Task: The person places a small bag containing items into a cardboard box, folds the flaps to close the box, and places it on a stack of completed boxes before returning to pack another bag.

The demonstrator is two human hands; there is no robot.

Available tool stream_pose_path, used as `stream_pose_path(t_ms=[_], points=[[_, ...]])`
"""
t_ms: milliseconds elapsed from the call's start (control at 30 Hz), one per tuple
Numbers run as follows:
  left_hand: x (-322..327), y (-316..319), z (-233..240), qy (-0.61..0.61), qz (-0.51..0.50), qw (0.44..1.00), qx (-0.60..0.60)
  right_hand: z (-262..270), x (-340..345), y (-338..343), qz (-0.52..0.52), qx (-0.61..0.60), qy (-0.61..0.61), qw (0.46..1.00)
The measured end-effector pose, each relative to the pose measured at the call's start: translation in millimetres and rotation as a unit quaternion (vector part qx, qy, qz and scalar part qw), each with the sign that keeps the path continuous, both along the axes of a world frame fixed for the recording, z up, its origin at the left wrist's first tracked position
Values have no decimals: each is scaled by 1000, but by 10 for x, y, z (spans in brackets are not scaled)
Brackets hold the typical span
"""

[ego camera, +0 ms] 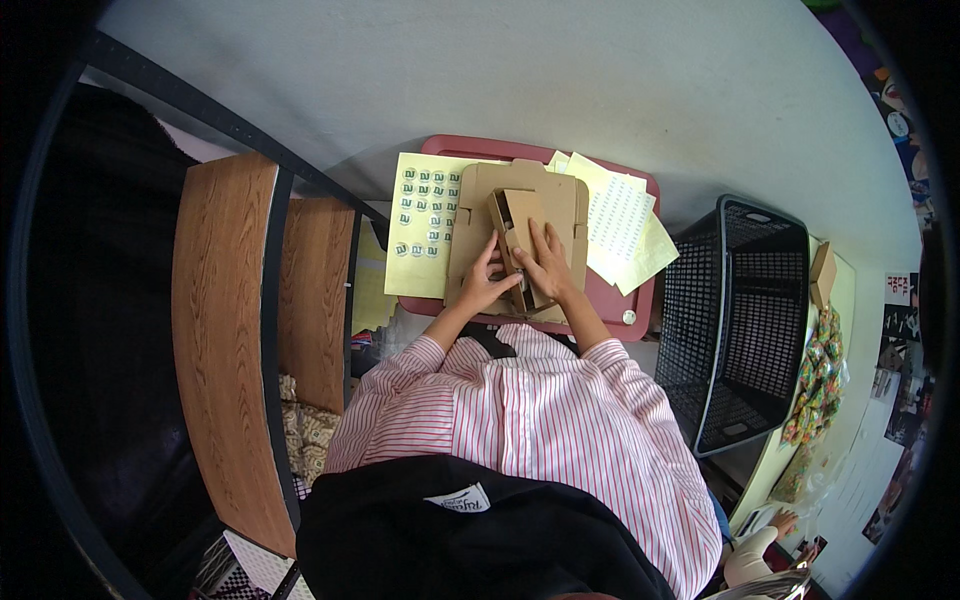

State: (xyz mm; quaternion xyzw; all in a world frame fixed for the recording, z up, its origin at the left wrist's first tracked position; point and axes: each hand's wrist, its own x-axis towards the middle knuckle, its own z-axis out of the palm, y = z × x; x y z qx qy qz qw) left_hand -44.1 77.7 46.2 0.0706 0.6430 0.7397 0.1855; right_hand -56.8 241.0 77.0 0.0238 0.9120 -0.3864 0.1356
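A narrow cardboard box [527, 210] with a partly raised lid lies on top of flattened cardboard [480, 184], over a red plastic lid or tray [540, 144]. My left hand [484, 279] is at the box's left side near its lower part, thumb and fingers apart. My right hand [546, 264] lies on the box's lid, fingers spread over it. What is inside the box is mostly hidden. Left of the cardboard is a yellowish sheet [416, 281] with rows of round printed stickers. To the right are overlapping sheets of small labels [619, 217].
A black plastic crate [724, 322] stands at the right. Beyond it a table holds bags of colourful small items [821, 375] and a small cardboard box [823, 276]. Wooden shelves [225, 337] stand at the left. Another person's hand [784, 523] shows at the lower right.
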Motion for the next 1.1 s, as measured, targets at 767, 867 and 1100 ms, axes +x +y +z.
stream_pose_path(t_ms=[767,867,1100], points=[[17,-28,-1,4,15,999,-44,-3,9,-57,-3,5,17,1000],[10,-30,3,-10,11,999,-52,-52,4,-49,-6,7,15,1000],[4,-34,9,18,7,996,-84,-86,-5,-69,-9,17,12,1000]])
